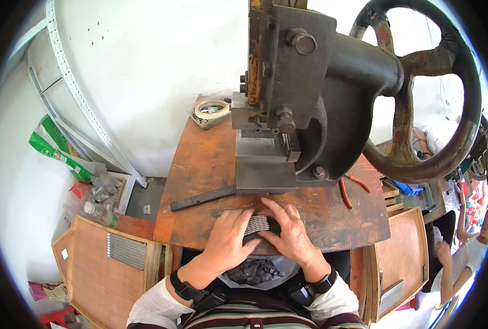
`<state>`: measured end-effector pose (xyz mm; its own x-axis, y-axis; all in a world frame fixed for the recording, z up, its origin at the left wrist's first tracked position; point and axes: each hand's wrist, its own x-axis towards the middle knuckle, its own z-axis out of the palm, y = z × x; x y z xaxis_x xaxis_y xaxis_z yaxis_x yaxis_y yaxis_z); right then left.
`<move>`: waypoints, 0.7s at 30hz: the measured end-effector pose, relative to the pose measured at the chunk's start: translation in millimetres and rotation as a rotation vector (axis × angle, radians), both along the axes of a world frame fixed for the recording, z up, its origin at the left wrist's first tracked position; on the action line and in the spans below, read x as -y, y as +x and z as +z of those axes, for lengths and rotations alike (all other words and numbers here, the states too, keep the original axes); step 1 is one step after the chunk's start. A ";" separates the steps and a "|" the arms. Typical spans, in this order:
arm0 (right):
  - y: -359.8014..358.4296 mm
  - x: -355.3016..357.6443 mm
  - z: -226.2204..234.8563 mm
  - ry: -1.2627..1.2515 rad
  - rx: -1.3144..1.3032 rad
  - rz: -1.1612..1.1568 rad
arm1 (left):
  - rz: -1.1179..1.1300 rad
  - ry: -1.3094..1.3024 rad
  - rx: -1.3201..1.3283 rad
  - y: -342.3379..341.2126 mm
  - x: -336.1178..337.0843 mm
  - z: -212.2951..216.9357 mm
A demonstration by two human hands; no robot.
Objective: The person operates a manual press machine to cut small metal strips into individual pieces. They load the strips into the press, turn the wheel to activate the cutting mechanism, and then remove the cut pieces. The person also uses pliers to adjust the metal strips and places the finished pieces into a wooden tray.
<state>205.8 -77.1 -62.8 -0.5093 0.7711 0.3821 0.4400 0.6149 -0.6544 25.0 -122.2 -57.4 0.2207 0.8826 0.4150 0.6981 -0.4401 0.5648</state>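
Note:
Between my two hands, at the front edge of the wooden table (194,164), is a small bundle of grey ribbed metal strips (256,224). The fingers of my left hand (227,240) curl round its left side. My right hand (289,233) closes on the other side, thumb across the near end. Just beyond my fingertips stands the steel block base (264,174) of a dark iron hand press (304,71). Under my hands, a white bag (288,268) holds many small dark metal pieces (253,272).
A dark flat bar (202,198) lies left, orange-handled pliers (347,192) right. A tape roll (212,109) sits in a back tray. The press's large handwheel (405,98) overhangs the right. Wooden trays (98,285) (400,236) with ribbed strips flank me. A co-worker's arm (447,268) shows far right.

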 end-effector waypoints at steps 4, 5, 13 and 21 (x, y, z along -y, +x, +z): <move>3.6 -1.4 -2.4 -0.070 -0.080 0.014 | -0.008 0.031 -0.076 -1.8 -10.1 -10.1; 5.3 -2.3 -3.0 -0.091 -0.119 0.027 | -0.024 0.043 -0.077 -3.2 -10.9 -11.1; 15.2 0.1 -7.8 -0.160 -0.315 -0.128 | 0.127 0.090 -0.294 19.1 -11.9 -5.3; 12.9 -3.9 -15.0 -0.111 -0.332 -0.219 | 0.005 -0.117 0.509 9.4 -11.2 -13.6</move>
<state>218.7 -73.2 -77.9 -0.1915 0.8936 0.4059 0.3069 0.4474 -0.8400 34.4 -111.0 -71.1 0.0120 0.9303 0.3667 0.3239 -0.3506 0.8787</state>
